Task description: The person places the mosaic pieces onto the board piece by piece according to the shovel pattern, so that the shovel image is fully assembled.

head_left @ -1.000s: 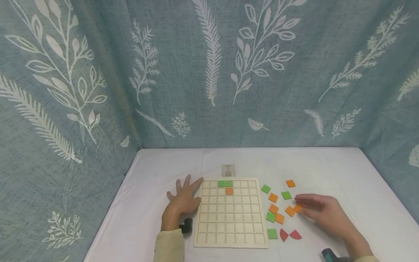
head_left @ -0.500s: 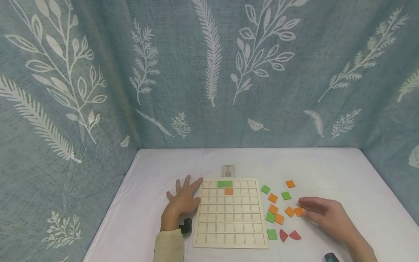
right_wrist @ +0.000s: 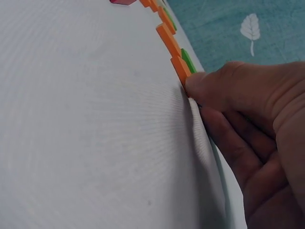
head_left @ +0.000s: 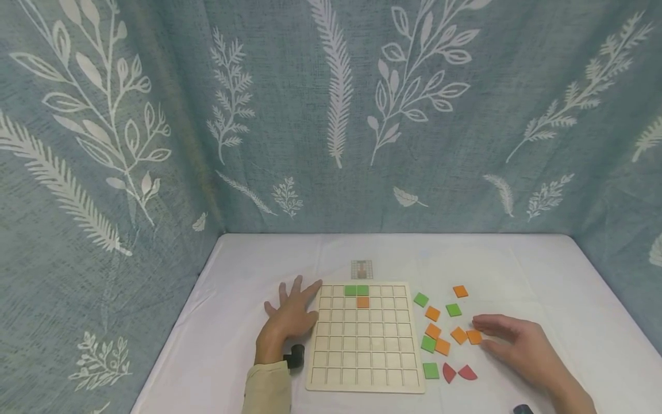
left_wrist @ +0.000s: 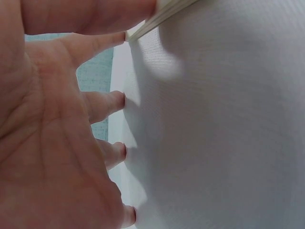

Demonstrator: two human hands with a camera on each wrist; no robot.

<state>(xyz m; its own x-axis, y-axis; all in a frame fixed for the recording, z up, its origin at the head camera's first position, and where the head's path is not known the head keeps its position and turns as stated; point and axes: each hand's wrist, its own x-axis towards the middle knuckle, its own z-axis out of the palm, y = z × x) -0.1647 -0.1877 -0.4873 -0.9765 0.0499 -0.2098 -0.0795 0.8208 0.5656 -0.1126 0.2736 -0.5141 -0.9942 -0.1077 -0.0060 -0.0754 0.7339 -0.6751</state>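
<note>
The pale gridded board (head_left: 314, 345) lies flat, with two green tiles (head_left: 363, 290) in its top row and an orange tile (head_left: 364, 302) just below. My left hand (head_left: 289, 316) is spread at the board's left edge; in the left wrist view, the left hand (left_wrist: 57, 129) has thumb and index finger against the board (left_wrist: 164, 16). My right hand (head_left: 522, 345) rests right of the loose tiles. Its thumb touches the near orange tile (head_left: 474, 337), and the right wrist view shows the right hand (right_wrist: 248, 114) with its thumb tip at that orange tile (right_wrist: 179, 69).
Loose orange and green tiles (head_left: 431, 371) lie scattered right of the board, with two red wedge pieces (head_left: 468, 372) nearest the front. A small patterned card (head_left: 361, 269) lies behind the board. A patterned blue-green curtain (head_left: 289, 115) hangs behind the white table (head_left: 517, 259).
My right hand has shifted slightly right and towards the front. The orange tile by its thumb, partly covered earlier, shows more fully and has turned a little. My left hand has stayed put.
</note>
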